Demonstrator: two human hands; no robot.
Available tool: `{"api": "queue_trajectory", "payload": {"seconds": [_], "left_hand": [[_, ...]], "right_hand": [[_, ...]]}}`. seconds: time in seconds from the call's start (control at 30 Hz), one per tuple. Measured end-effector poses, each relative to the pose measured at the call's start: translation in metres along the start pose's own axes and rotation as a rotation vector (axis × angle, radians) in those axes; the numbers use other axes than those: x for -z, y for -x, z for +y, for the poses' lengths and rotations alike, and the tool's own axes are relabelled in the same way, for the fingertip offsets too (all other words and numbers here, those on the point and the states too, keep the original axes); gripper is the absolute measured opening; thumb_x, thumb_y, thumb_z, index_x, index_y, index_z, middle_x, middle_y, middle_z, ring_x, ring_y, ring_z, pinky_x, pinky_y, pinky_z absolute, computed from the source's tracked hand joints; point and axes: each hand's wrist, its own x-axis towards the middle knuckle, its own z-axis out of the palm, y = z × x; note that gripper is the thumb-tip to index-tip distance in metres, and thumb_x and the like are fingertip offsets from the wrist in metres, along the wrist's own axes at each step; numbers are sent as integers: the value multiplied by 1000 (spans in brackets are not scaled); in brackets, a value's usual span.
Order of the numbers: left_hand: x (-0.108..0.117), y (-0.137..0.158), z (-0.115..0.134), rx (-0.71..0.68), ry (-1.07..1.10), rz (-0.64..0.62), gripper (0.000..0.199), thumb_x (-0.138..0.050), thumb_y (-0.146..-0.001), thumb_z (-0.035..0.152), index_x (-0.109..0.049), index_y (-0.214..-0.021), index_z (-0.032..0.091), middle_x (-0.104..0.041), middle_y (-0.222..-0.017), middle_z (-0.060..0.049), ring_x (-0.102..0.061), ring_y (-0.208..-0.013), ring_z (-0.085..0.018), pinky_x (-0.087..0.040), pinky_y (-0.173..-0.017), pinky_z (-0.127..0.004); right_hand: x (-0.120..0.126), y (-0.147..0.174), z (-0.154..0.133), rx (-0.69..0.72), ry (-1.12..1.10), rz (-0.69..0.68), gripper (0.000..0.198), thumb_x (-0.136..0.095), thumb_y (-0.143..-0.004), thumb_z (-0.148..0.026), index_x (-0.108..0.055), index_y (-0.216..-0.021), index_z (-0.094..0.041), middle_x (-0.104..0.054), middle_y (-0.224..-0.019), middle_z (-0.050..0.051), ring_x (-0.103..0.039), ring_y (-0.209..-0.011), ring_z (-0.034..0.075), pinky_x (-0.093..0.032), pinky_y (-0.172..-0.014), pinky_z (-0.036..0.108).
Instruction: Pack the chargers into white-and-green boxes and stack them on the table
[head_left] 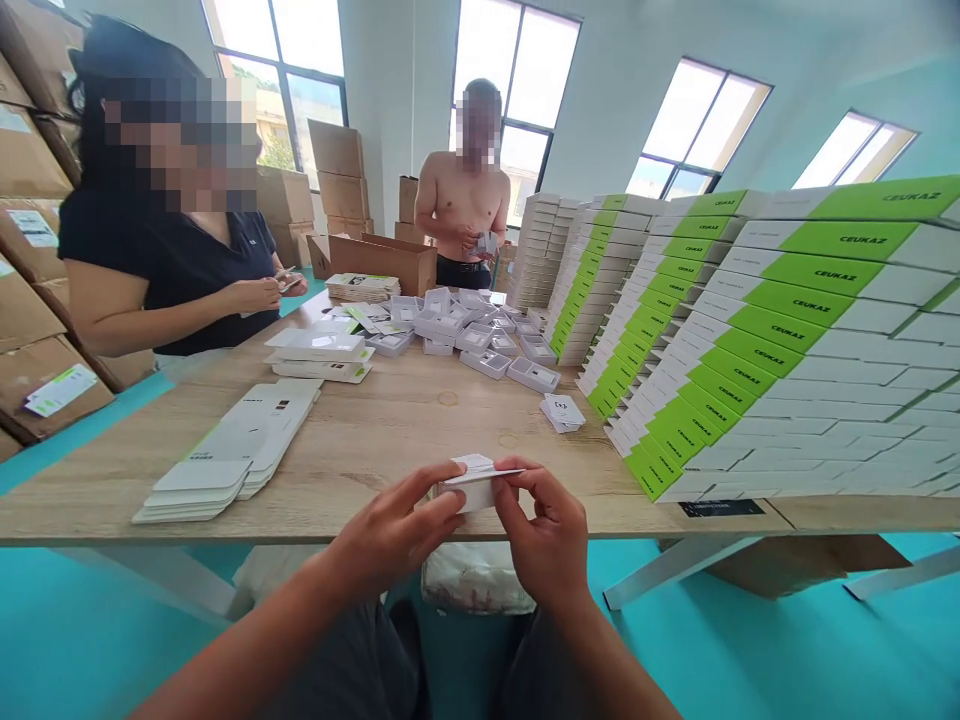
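Above the table's near edge, my left hand [397, 520] and my right hand [546, 520] both grip a small folded white paper leaflet [480, 490]. My left fingers pinch its left side, while my right thumb and fingertips pinch the right end. The leaflet has a raised flap along its top; what is printed on it is too small to read. Beyond my right hand lies a small pile of white printed cards [562, 412]. Flat white-and-green carton blanks [232, 450] are stacked to the left of my left hand.
White trays [487, 362] are heaped mid-table. Tall stacks of green-and-white boxes [750, 330] line the right side. More carton blanks [319, 350] and an open brown carton [386, 262] lie farther back. One co-worker [180, 270] stands left, another [465, 200] at the far end, both holding small items.
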Motion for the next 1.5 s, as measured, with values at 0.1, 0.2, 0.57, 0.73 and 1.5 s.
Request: {"api": "queue_trajectory", "payload": {"seconds": [0.1,0.2,0.57,0.73,1.5], "left_hand": [[0,5,-8,22,6,34,30,-55,-99,6,-55,-126,19,-66,-131,-17,-66,-122,-23,-60,-98,-35],[1,5,-15,82,26,112,36,-56,-98,6,-55,-132,20,-69,-128,-14,-68,-121,-21,-59,-100,-33],[11,-18,-28,204,109,92,34,-63,-97,17,-62,-129,26,-72,-125,-9,-72,-115,-23,-61,-99,-35],[13,-26,-39,291,275,99,63,-44,-103,12,-20,-157,33,-49,-153,-17,-60,-133,-25,-61,-98,-45],[-51,-29,-146,659,93,203,27,-68,-89,42,-63,-111,26,-75,-104,-5,-74,-87,-26,-60,-75,-36]], "right_hand": [[2,-2,7,35,23,-23,5,-66,-93,-20,-69,-90,-24,-76,-106,5,-72,-101,19,-58,-87,32],[9,-9,16,132,58,-192,26,-72,-88,-20,-67,-113,-26,-71,-127,7,-67,-118,22,-56,-99,37],[24,-30,24,209,63,-253,36,-64,-92,-16,-71,-123,-33,-72,-126,7,-68,-117,25,-56,-100,42],[28,-39,22,-157,-159,-206,46,-78,-85,-31,-61,-128,-30,-76,-117,7,-73,-100,24,-60,-88,41],[81,-125,186,-273,758,-413,33,-60,-88,-19,-74,-117,-23,-72,-130,11,-65,-123,29,-44,-111,43]]}}
